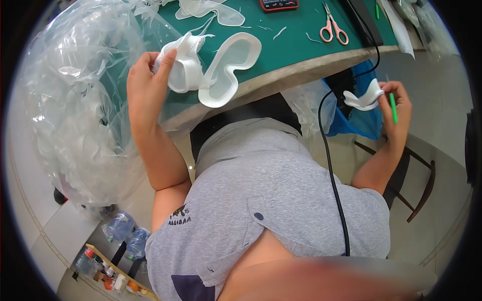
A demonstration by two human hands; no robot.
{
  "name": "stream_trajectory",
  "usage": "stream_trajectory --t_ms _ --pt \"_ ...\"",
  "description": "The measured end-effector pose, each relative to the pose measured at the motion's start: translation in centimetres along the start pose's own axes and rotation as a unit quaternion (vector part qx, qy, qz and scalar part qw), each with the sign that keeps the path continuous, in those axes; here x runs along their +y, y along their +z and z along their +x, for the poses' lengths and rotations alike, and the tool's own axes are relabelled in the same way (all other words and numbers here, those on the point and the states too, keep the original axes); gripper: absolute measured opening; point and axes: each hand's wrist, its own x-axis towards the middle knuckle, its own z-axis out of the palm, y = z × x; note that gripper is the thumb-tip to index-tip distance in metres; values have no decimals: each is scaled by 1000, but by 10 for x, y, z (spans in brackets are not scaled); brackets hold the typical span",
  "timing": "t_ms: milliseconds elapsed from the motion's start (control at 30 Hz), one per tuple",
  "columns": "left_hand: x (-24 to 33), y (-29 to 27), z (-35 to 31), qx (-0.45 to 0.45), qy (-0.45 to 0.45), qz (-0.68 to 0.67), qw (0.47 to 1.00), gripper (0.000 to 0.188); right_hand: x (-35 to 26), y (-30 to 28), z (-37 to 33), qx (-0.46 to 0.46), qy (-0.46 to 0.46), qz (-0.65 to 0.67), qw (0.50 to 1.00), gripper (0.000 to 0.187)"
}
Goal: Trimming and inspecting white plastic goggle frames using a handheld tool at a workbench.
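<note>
My left hand (149,83) is closed on a white goggle frame (192,75) with a cloudy lens-shaped middle and loose white strips on top. Beside it, a second white goggle frame (254,46) rests at the edge of the green table top, its near end touching or almost touching the held one. Out to the right, my right hand (397,103) pinches a curved white piece (369,99) above a blue bag. A thin green stick-like tool (393,108) lies along the same hand's fingers; its tip is too small to make out.
Pink-handled scissors (333,30), a red-edged phone (279,4) and white scraps (279,33) lie on the green table (296,55). A large clear plastic bag (80,100) bulges at the left. The blue bag (369,125) hangs below the table edge. A black cable (329,150) crosses my front.
</note>
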Motion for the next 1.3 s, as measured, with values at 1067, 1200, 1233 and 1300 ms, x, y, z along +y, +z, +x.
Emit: stream_trajectory --t_ms 1067,1200,1233,1300 --pt "26 -67 -84 -94 129 -616 772 53 -220 176 7 -182 -336 365 849 17" --pt "23 -81 -80 -77 98 -610 782 46 -237 188 6 -201 -343 342 851 16" --pt "22 -82 -77 -67 86 -609 785 43 -239 190 6 -201 -352 334 851 15" --pt "18 -83 -73 -57 91 -604 790 42 -242 194 9 -204 -362 325 849 14"
